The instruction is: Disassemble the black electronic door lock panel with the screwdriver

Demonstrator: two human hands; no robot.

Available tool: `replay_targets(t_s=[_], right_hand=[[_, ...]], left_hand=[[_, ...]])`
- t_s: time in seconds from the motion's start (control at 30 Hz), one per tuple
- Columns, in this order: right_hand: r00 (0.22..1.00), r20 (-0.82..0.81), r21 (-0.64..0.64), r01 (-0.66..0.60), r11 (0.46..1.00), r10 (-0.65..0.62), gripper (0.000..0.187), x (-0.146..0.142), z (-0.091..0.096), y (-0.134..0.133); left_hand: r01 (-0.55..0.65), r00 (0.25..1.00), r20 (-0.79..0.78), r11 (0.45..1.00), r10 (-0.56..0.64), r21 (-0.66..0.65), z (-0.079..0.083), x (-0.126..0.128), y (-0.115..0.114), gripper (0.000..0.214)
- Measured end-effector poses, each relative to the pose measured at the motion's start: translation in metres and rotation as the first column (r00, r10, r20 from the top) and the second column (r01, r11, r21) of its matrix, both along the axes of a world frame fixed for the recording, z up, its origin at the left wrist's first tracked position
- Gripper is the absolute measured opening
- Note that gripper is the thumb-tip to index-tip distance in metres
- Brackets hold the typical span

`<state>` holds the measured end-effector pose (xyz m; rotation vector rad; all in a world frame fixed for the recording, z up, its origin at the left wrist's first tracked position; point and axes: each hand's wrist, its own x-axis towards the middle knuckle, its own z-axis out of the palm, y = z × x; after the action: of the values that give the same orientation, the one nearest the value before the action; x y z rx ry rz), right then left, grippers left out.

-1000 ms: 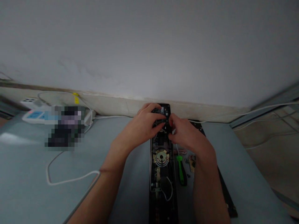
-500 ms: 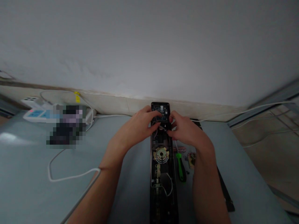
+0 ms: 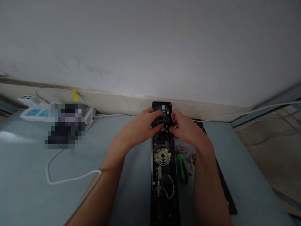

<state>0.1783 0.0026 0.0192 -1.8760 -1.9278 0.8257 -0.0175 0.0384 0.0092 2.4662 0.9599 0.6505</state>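
Note:
A long black electronic door lock housing (image 3: 163,196) lies opened lengthwise in front of me, with a round metal part (image 3: 162,156) and loose white wire inside. At its far end is a black panel with a circuit board (image 3: 164,108). My left hand (image 3: 147,124) grips the board from the left, index finger across its face and thumb lower, by the thin wires (image 3: 164,129). From the right, my right hand (image 3: 183,127) has bent fingers and thumb closed at the panel's lower right edge. Its fingertips are partly hidden.
A green-and-black screwdriver (image 3: 182,169) lies right of the housing, near small screws and a metal plate (image 3: 192,161). A long black strip (image 3: 227,188) lies beyond my right arm. At left are a power strip (image 3: 33,113) and a white cable (image 3: 70,179); the wall stands close behind.
The view has shifted slightly. Both hands stay at the circuit board, with only small finger movements; the right thumb has shifted a little at the panel's edge.

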Motion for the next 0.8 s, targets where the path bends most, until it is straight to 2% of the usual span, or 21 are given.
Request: replay_targets(t_s=[0.2,0.4,0.8], right_hand=[[0.997,-0.070,-0.041,-0.028,0.999,0.025,0.023,0.005,0.006,-0.007],[0.991,-0.040,-0.035,-0.131,0.991,0.129,0.031,0.009,0.016,-0.015],[0.987,0.057,-0.035,-0.147,0.988,0.149,0.036,0.004,0.004,-0.005]], left_hand=[[0.011,1.000,-0.025,1.000,-0.011,-0.008,0.001,-0.001,-0.002,0.030],[0.010,0.999,-0.050,0.999,-0.012,-0.039,0.002,-0.001,-0.003,0.033],[0.027,0.998,-0.047,0.998,-0.029,-0.048,0.002,0.000,-0.003,0.030]])
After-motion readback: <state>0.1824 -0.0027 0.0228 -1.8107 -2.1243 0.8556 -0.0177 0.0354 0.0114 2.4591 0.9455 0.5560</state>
